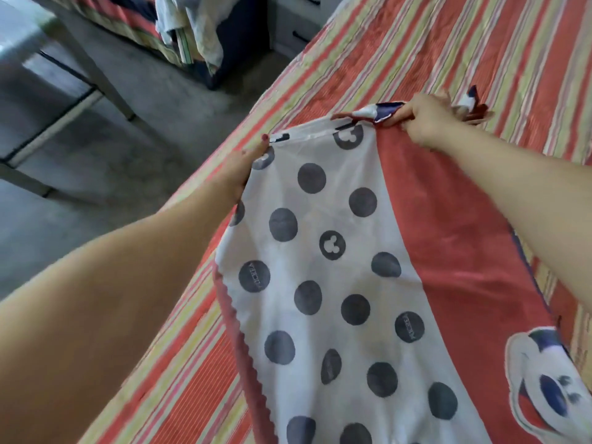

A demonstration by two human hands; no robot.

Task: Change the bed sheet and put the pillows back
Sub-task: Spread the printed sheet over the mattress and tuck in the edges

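- Cartoon-print sheet, nearest the camera: white panel with dark dots beside a red panel bearing a cartoon mouse face at lower right. It is held up over the striped bed cover, not yet spread.
- Writing: several dots carry a short word, seen mirrored through the cloth; it is too blurred to read with certainty. Other dots show a mouse-head silhouette.
- Left hand: fingers pinch the white edge of the sheet at its top left corner.
- Right hand: fingers curled round a bunched fold at the sheet's top right.
- Progress, as judged: early; the fresh sheet is only being opened out. Spreading, tucking and returning the pillows remain; no pillow is visible.
- Farther off: floor, metal frame, and hanging clothes.
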